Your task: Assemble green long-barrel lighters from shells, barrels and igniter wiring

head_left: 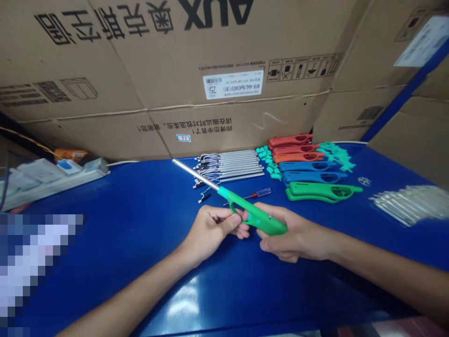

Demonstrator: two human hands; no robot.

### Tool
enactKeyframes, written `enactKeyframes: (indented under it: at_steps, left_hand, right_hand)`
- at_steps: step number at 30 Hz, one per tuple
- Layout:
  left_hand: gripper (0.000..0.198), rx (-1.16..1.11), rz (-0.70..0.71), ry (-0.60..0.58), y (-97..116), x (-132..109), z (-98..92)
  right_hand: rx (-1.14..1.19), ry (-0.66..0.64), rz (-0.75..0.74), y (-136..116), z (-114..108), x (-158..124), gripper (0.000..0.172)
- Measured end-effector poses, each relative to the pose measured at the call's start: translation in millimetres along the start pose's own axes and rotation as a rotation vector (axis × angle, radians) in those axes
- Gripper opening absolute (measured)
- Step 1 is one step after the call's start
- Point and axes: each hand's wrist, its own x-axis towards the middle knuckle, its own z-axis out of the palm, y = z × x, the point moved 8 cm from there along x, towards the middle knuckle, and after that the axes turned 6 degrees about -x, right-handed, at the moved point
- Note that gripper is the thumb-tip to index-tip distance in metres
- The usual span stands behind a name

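A printed cardboard wall (175, 61) fills the top of the frame, its lettering upside down, with a white label (233, 84) near its middle. Below it, a blue table (150, 206) spreads across the centre and bottom. The person's arms come in from the lower left and lower right. The right hand (298, 238), right of centre, is closed around the rear of a green stick lighter (259, 217). The left hand (210, 231), just left of it, pinches at the trigger loop. The lighter lies tilted at the frame's centre, its metal tube pointing to the upper left. A white power strip (84, 178) lies at the left edge. At the right edge is a stack of clear pieces (414, 203). Right of centre, handle shells (315, 189) run from red at the back through blue to green at the front. To their left lies a row of metal rods (242, 166) with wired ends. Teal triggers (338, 157) are heaped beside the shells' right ends. A small screwdriver (262, 193) lies just beyond the lighter. Smallest are the teal caps (274, 171) between rods and shells.
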Motion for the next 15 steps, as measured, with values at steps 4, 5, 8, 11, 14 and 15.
enactKeyframes:
  at_steps: [4,5,8,11,14,15]
  left_hand:
    - [0.036,0.004,0.004,0.009,1.2,-1.4,-0.2]
    - [0.036,0.004,0.007,0.012,1.4,-1.5,-0.5]
    - [0.034,0.021,0.016,0.006,2.2,-2.1,0.3]
    - [0.033,0.065,0.028,-0.005,3.9,-3.2,2.1]
    - [0.034,0.096,0.039,0.002,5.7,-3.0,1.8]
    - [0.034,0.104,0.045,0.011,6.5,-2.6,1.0]
  right_hand:
    - [-0.04,0.003,-0.025,-3.6,0.1,-0.7,0.045]
    - [-0.052,-0.003,-0.036,-5.2,0.7,-1.0,0.047]
    - [-0.083,-0.018,-0.04,-6.3,1.2,-1.9,0.051]
    - [-0.134,0.011,-0.032,-4.6,-2.1,-1.9,0.046]
    - [-0.17,0.015,-0.061,-6.9,-1.0,-1.5,0.044]
    - [-0.181,0.011,-0.064,-7.9,0.4,-1.5,0.046]
